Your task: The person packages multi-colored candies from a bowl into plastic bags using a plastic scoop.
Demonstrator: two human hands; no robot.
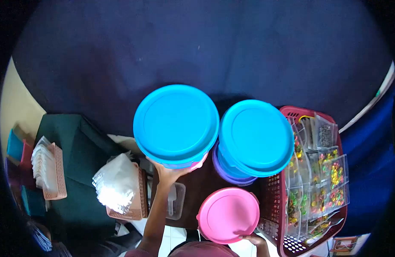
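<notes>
Blue-lidded tub (176, 122) meets a person's left hand (171, 172) at its near side, the grip obscured, while the right hand (252, 238) pinches a pink lid (227, 212) beside a maroon basket (272, 201).

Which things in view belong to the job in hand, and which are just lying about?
In hand, seemingly:
left blue-lidded tub, at the left hand
pink lid, at the right hand

Apparently lying about:
right blue-lidded tub
scoop
packets
red basket
</notes>
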